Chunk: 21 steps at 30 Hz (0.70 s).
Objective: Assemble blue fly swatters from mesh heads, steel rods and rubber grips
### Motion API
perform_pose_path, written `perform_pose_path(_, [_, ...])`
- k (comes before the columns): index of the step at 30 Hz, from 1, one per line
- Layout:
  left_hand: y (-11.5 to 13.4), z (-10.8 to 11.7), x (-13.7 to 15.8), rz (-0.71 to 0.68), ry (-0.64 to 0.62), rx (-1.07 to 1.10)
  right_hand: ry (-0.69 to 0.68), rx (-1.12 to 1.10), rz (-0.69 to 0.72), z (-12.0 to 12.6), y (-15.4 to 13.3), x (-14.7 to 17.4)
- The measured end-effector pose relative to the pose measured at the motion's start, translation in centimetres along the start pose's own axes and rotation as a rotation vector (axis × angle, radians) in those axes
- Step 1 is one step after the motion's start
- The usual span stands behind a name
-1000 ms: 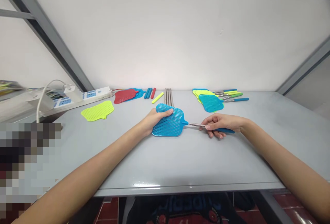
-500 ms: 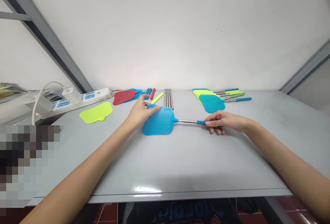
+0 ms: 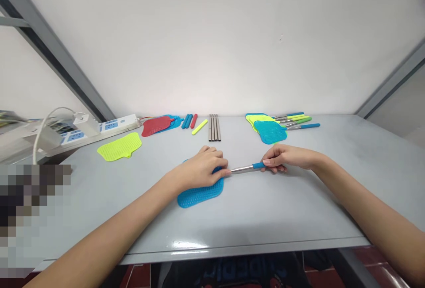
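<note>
A blue fly swatter (image 3: 201, 194) lies low over the grey table in front of me, its perforated head to the left and its metal rod pointing right. My left hand (image 3: 206, 167) is closed at the neck, where the head meets the rod, and covers much of the head. Around the blue grip at the other end, the fingers of my right hand (image 3: 276, 159) are wrapped. Behind my left hand lie several bare metal rods (image 3: 214, 128), a yellow grip (image 3: 199, 127), a red grip (image 3: 194, 121) and two blue grips (image 3: 187, 121).
A pile of fly swatters (image 3: 270, 132) with blue, yellow and green parts lies at the back right. Toward the left are a loose yellow swatter head (image 3: 120, 147), a red swatter head (image 3: 156, 126) over blue ones, and a white power strip (image 3: 114, 125). A wall (image 3: 212, 49) rises behind.
My left hand has moved right and nearer, from the swatter head's far edge to its neck. The swatter has tilted, its head coming closer to me. My right hand keeps its hold on the grip.
</note>
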<state>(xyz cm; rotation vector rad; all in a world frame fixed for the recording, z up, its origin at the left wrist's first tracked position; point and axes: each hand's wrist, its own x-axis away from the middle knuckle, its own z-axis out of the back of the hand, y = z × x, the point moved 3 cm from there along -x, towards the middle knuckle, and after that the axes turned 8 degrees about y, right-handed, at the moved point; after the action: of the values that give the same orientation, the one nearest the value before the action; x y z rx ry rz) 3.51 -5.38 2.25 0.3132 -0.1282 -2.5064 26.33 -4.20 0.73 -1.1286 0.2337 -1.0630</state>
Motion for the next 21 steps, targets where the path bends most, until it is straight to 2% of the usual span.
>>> perform_pose_path(4, [1.6, -0.4, 0.5, -0.036, -0.070, 0.082, -0.037, 0.043, 0.003, -0.1, -0.3, 0.2])
perform_pose_path(10, [3.2, -1.3, 0.9, -0.031, -0.054, 0.113, -0.085, 0.012, 0.057, -0.1, -0.1, 0.4])
perform_pose_path(15, [3.4, -1.0, 0.7, -0.020, 0.027, -0.003, -0.104, -0.070, 0.032, -0.1, 0.5, 0.0])
perform_pose_path(21, [3.7, -0.3, 0.5, -0.059, 0.029, -0.112, -0.115, -0.152, -0.059, -0.4, 0.7, 0.0])
